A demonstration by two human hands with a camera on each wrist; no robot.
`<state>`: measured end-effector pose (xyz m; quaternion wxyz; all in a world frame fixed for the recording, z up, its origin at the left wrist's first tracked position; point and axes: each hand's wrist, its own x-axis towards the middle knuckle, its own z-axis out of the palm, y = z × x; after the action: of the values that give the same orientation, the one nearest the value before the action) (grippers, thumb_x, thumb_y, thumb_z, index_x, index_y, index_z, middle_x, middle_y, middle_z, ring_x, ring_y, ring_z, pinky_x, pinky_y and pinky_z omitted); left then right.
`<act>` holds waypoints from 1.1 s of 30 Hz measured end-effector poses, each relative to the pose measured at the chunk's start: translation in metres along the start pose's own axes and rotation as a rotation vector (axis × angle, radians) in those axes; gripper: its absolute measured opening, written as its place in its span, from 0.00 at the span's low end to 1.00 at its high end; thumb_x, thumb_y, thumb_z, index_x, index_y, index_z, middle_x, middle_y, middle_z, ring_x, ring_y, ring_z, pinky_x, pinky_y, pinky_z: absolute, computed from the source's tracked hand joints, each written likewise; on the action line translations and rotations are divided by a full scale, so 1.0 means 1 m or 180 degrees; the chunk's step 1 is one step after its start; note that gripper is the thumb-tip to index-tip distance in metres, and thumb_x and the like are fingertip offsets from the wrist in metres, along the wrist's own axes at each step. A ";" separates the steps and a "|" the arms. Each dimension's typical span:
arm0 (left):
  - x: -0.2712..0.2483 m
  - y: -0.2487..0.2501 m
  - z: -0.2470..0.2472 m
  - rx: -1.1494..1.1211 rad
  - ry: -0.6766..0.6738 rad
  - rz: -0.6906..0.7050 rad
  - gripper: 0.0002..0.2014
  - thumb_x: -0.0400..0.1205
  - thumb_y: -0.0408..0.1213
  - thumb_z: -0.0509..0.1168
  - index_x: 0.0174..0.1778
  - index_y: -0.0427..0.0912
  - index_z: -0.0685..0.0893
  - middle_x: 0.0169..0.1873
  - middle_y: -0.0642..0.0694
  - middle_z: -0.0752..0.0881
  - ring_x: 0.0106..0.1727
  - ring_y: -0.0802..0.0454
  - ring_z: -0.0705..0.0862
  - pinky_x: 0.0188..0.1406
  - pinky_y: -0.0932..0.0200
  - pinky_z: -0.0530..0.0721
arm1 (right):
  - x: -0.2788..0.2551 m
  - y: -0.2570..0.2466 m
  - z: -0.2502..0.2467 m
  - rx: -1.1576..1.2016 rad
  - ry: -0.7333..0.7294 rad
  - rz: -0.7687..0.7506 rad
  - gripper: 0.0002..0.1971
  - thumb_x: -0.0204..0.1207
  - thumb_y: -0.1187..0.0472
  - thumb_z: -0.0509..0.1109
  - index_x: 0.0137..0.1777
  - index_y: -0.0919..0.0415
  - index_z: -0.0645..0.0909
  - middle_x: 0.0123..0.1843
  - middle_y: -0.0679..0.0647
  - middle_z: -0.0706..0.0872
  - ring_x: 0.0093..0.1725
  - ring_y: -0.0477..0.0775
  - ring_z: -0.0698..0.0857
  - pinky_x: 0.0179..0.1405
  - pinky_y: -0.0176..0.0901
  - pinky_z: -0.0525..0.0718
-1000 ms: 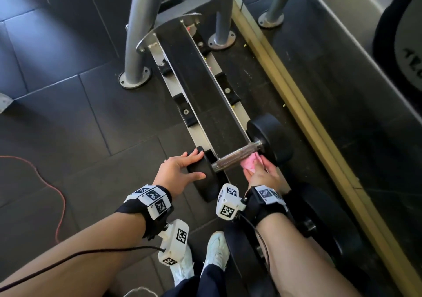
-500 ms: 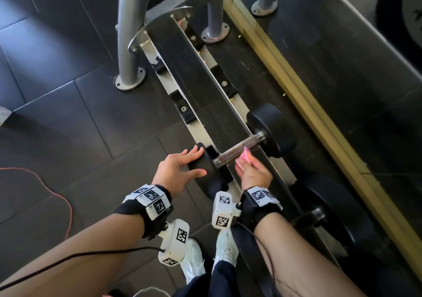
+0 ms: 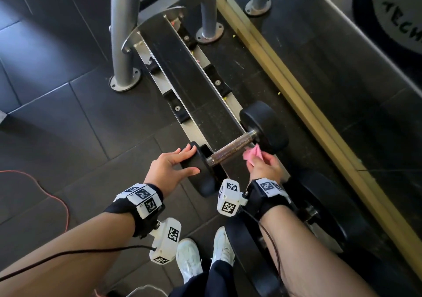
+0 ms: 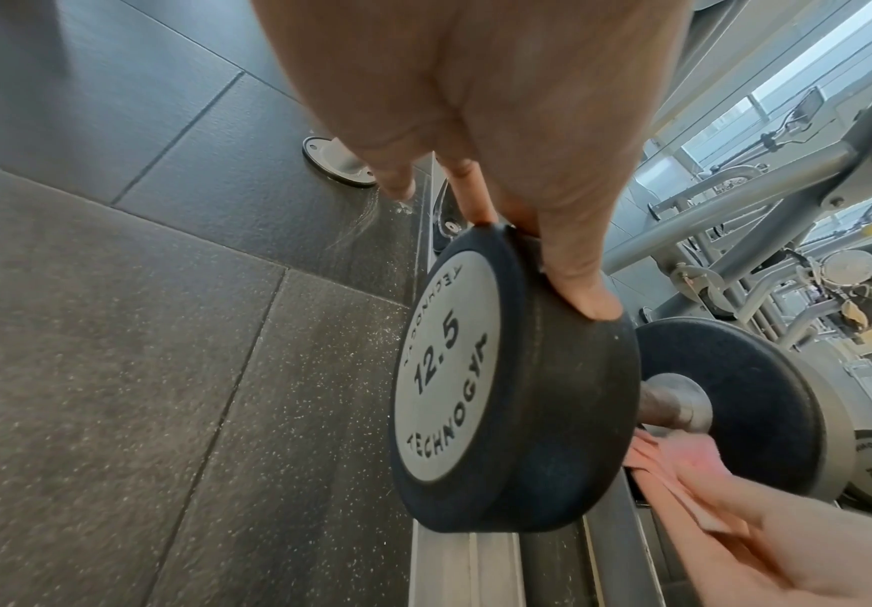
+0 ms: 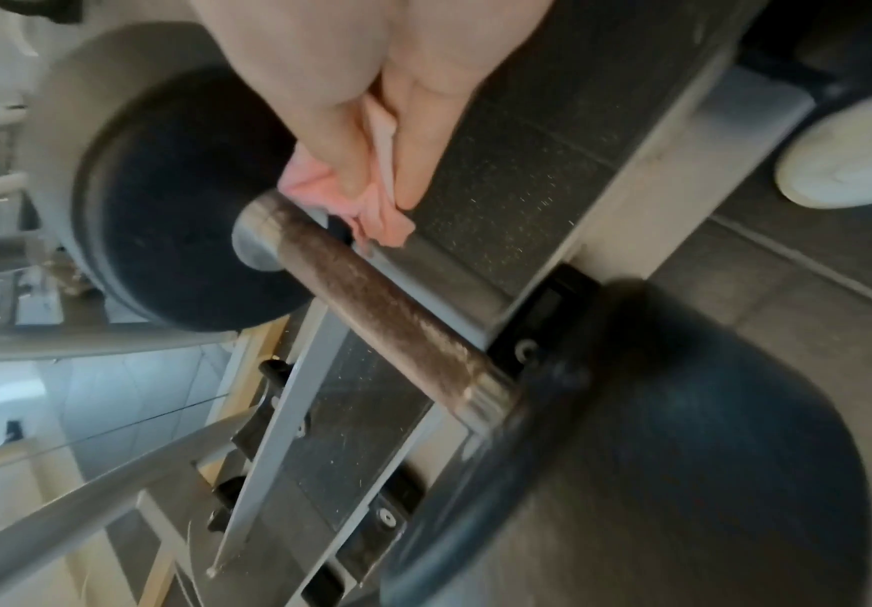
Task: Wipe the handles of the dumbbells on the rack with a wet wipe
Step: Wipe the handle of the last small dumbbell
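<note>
The dumbbell handle (image 3: 230, 147) is laid crosswise between the hands, steadied at its near weight by the flat left hand (image 3: 170, 170), its far end nearest the right hand (image 3: 265, 166), by which the wet wipe (image 3: 251, 154) is pinched.

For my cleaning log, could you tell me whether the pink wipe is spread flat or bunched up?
Bunched up: the pink wipe shows creases and folds, pinched in the right hand beside the dumbbell handle.

Dim overall, with soft daylight patches across the dark floor (image 3: 57, 52). Sharp in the head view; motion-blurred in the right wrist view; strongly bent at wrist-view edges; overexposed at bright windows (image 4: 797, 82).
</note>
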<state>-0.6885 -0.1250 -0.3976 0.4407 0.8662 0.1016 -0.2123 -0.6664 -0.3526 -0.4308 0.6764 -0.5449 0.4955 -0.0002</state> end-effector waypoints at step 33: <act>-0.002 -0.001 0.001 -0.0138 0.0027 -0.0033 0.31 0.70 0.45 0.80 0.64 0.74 0.78 0.64 0.77 0.75 0.75 0.73 0.67 0.72 0.77 0.54 | -0.016 0.011 0.028 -0.2151 -0.0808 -0.1313 0.09 0.81 0.61 0.71 0.54 0.48 0.90 0.60 0.44 0.83 0.58 0.45 0.82 0.59 0.38 0.80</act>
<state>-0.6907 -0.1252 -0.3986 0.4579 0.8568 0.1125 -0.2086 -0.6613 -0.3188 -0.4306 0.5010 -0.8198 0.2608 0.0941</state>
